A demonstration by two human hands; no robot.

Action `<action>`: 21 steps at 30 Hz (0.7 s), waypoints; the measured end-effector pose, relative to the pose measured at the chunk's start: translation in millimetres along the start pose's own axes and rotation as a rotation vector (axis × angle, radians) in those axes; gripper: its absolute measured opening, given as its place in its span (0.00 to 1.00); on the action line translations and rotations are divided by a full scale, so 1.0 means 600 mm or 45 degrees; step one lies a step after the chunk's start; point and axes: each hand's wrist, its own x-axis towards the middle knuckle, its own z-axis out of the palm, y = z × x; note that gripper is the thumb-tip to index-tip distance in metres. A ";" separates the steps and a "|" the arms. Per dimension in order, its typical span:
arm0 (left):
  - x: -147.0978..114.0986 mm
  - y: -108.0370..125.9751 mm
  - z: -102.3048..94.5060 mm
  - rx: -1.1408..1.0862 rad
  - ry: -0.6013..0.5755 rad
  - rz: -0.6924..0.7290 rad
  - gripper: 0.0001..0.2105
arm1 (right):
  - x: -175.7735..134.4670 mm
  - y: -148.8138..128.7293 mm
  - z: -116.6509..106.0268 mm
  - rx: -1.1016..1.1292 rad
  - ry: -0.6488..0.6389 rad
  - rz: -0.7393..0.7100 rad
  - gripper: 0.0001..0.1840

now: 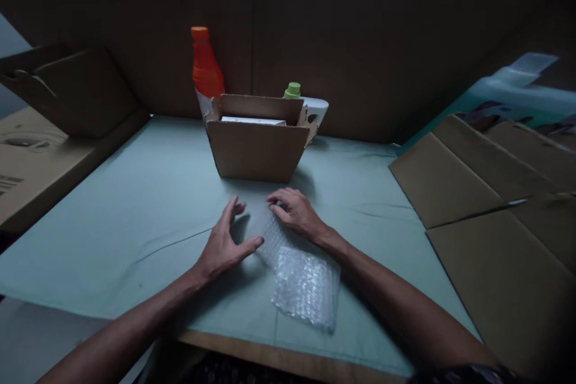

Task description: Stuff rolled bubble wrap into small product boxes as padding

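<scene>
A clear sheet of bubble wrap (306, 288) lies on the pale green tablecloth near the front edge. Its upper part is raised and blurred between my hands; whether this is a second piece, I cannot tell. My right hand (294, 213) is closed, with thumb and fingers pinching the wrap's upper edge. To the left of the wrap, my left hand (227, 240) is open, thumb and fingers spread apart. Its thumb tip is beside the wrap, and contact is unclear. Just beyond both hands stands a small cardboard box (258, 150), open at the top, with something white inside.
Behind the box stand an orange bottle (207, 66) and a white bottle with a green cap (292, 90). Folded cardboard (468, 174) and a large teal container (504, 96) occupy the right side. At left, an open carton (81, 93) is next to a flat printed box (36, 156).
</scene>
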 end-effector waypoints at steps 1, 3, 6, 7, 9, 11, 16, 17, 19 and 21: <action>-0.003 0.006 0.000 -0.014 -0.053 -0.044 0.35 | 0.009 -0.019 0.002 0.017 0.013 -0.029 0.12; 0.005 0.010 -0.007 -0.027 -0.069 -0.100 0.25 | 0.017 -0.046 0.004 0.031 0.068 -0.093 0.17; 0.027 0.002 -0.028 -0.035 -0.022 -0.091 0.21 | 0.000 -0.063 0.005 -0.004 -0.024 -0.202 0.24; 0.033 -0.002 -0.035 -0.035 -0.018 -0.085 0.21 | -0.014 -0.064 0.006 -0.019 -0.127 -0.229 0.25; 0.041 -0.011 -0.046 -0.023 -0.027 -0.080 0.19 | -0.050 -0.066 0.007 -0.027 -0.316 -0.241 0.25; 0.044 -0.017 -0.053 -0.002 -0.024 -0.080 0.16 | -0.095 -0.073 0.004 0.018 -0.386 -0.185 0.24; 0.056 -0.019 -0.065 0.096 -0.038 -0.054 0.11 | -0.223 -0.102 -0.031 0.281 -0.509 0.001 0.26; 0.061 -0.018 -0.065 0.121 -0.059 -0.039 0.10 | -0.243 -0.106 -0.038 0.331 -0.536 -0.003 0.26; 0.077 -0.017 -0.059 0.171 -0.104 -0.001 0.09 | -0.272 -0.113 -0.048 0.402 -0.558 -0.025 0.23; 0.096 -0.014 -0.047 0.220 -0.122 0.041 0.08 | -0.282 -0.120 -0.056 0.430 -0.551 -0.018 0.20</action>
